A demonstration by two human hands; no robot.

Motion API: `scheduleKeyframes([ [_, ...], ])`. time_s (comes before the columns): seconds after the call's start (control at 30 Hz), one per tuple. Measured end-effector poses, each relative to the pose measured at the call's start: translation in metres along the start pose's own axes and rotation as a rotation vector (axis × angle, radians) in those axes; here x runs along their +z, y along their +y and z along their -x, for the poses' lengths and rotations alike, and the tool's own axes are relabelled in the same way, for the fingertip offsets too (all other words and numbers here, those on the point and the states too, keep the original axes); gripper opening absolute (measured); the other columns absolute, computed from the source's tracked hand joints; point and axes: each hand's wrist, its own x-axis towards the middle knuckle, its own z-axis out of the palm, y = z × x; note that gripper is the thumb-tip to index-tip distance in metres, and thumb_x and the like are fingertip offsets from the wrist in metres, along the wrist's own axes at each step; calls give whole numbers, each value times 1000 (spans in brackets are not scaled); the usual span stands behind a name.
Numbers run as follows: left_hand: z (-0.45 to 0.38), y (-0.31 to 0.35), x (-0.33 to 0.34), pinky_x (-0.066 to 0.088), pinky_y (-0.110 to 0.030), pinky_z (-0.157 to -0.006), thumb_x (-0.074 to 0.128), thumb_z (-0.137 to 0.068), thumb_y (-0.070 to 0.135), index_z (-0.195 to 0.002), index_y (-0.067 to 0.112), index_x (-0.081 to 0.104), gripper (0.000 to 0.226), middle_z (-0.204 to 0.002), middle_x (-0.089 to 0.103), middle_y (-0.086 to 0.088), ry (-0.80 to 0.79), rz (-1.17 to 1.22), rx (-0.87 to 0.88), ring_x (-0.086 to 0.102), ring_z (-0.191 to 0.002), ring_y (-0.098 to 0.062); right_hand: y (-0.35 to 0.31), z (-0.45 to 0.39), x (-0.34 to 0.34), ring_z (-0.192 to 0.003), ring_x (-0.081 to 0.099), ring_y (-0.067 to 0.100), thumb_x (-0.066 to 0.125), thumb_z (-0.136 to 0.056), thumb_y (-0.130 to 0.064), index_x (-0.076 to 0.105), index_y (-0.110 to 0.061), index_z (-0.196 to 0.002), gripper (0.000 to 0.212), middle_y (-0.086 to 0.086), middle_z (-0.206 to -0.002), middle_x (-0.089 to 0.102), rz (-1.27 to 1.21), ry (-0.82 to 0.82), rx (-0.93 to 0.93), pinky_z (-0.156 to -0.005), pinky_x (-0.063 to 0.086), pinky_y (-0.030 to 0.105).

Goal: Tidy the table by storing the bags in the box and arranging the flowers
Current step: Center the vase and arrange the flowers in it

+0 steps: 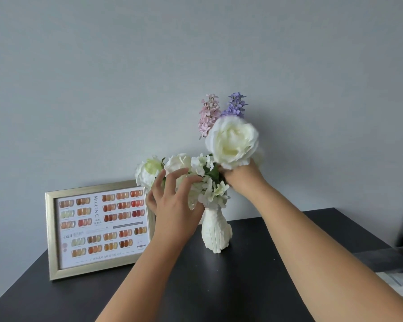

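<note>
Right hand (241, 176) around white rose (232, 141) stem

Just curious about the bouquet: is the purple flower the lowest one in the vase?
No, the purple flower stands at the very top, above the big white rose and well above the vase.

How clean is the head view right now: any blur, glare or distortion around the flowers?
Head view: even, soft light, no glare; the large white rose above the right hand is slightly motion-blurred; left hand and vase fairly sharp; the table edges bow from the wide-angle lens.
</note>
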Motion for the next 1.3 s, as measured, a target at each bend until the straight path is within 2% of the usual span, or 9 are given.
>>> scheduleKeyframes([
  [0.17,3,-1,0,28,-60,-98,78,-71,31,-109,42,55,46,-135,52,11,25,11,-6,28,-139,-35,10,18,38,-83,34,13,40,-99,-7,17,-24,-63,46,-9,-68,21,29,-165,97,-61,27,9],
  [0.27,4,-5,0,26,-58,-98,76,-73,33,-110,44,53,45,-136,50,12,21,3,-2,26,-140,-33,13,22,40,-64,35,-3,55,-92,-6,28,-32,-66,45,-16,-72,33,-292,-47,176,-54,31,-5],
  [0.43,6,-9,1,24,-57,-99,74,-73,33,-111,40,60,41,-139,49,11,21,4,5,25,-141,-32,24,44,33,-81,65,12,78,-73,-12,66,-26,-87,24,-3,-86,70,-860,142,195,-73,54,24],
  [0.53,7,-7,2,23,-57,-101,74,-73,32,-112,38,62,41,-141,47,11,8,17,-8,23,-141,-31,32,56,18,-101,65,4,86,-59,-27,51,-36,-124,74,-14,-115,66,-1045,176,74,-77,55,21],
  [0.67,7,-1,2,23,-54,-101,64,-72,34,-114,36,64,42,-145,45,10,-17,45,-14,26,-140,-31,29,56,-8,-119,53,1,85,-65,-33,35,-59,-129,85,-19,-136,47,-732,220,-159,-92,49,19],
  [0.9,7,-2,4,45,-52,-97,71,-74,10,-126,19,59,54,-151,38,-2,-70,271,40,44,-130,-22,20,50,2,-99,60,17,66,-88,-19,66,-23,-115,28,-9,-115,61,-246,313,-242,-77,45,25],
  [1.13,-3,-19,-8,33,-41,-108,63,-82,27,-130,31,52,49,-151,37,8,-37,291,110,35,-137,-10,29,38,-24,-99,58,-2,65,-80,-44,62,-43,-110,30,-19,-111,62,-525,317,-146,-83,46,17],
  [1.23,-28,-45,-22,31,-41,-110,55,-84,33,-131,37,48,47,-147,40,7,67,417,-128,37,-133,-10,43,16,-36,-105,57,14,62,-82,-41,58,-42,-116,34,-5,-126,55,-663,461,117,-90,48,33],
  [1.3,-45,-63,-25,35,-43,-107,51,-87,38,-134,37,45,47,-145,39,4,94,545,-394,38,-130,-13,50,3,-38,-114,50,16,64,-85,-39,53,-42,-125,41,0,-136,45,-701,335,266,-90,43,33],
])
